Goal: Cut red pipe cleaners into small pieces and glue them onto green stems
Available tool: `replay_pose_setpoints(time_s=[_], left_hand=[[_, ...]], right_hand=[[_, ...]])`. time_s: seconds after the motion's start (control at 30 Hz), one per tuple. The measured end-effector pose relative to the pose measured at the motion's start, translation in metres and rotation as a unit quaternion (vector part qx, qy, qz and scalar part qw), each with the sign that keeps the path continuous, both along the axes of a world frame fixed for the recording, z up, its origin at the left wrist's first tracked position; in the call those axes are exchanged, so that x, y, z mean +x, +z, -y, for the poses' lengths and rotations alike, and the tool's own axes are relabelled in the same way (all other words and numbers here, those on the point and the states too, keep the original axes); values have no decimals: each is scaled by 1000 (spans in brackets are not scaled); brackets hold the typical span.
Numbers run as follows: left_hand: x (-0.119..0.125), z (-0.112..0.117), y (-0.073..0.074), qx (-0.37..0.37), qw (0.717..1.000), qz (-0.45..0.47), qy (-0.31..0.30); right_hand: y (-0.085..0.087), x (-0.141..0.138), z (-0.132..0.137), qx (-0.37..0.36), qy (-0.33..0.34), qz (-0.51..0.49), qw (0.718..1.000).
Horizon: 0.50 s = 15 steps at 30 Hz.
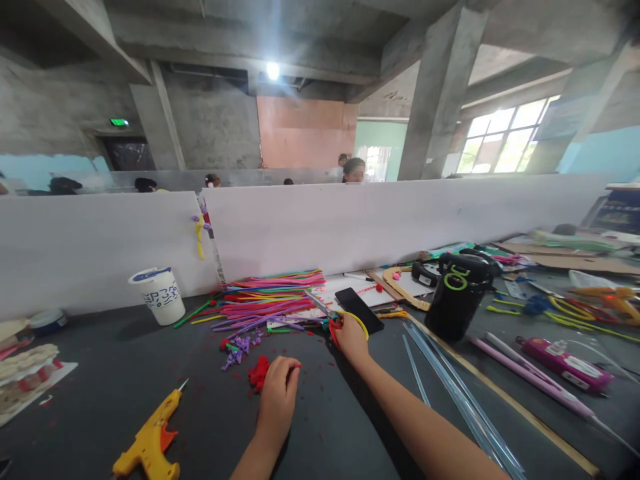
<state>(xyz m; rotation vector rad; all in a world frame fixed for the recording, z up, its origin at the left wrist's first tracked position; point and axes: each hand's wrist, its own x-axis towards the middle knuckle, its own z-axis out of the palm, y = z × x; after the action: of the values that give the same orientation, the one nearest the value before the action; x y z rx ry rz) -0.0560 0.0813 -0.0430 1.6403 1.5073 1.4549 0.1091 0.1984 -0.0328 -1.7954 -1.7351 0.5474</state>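
Note:
My left hand (277, 393) rests on the dark table (125, 373) with its fingers curled, pinching a thin red piece next to a small red fuzzy heap (259, 373). My right hand (351, 338) reaches farther out and grips scissors (333, 317) with red and yellow handles, blades pointing back left toward a pile of coloured pipe cleaners (273, 297). Short purple cut bits (239, 349) lie between the pile and my left hand. A black phone (358, 309) lies just right of the scissors.
A yellow glue gun (150, 440) lies front left, a white paper cup (161, 295) back left. A black cylinder-shaped container (457, 297), clear glue sticks (450, 387), pink tubes and craft clutter fill the right. A white partition (350, 220) bounds the table; people sit beyond it.

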Motion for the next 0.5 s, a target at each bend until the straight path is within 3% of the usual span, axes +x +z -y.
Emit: replay_pose_setpoints(time_s=[0.13,0.3,0.5], left_hand=[[4,-2,-5,-58,993,98,-14],[10,3,-2,-146,963,217,-62],[28,15,17,-168,943,254,-137]], right_hand=[[19,-5,6,-55,54,-80,994],[29,-24,39,-149,175,-179,957],[38,-30,59,-130,219,-270,929]])
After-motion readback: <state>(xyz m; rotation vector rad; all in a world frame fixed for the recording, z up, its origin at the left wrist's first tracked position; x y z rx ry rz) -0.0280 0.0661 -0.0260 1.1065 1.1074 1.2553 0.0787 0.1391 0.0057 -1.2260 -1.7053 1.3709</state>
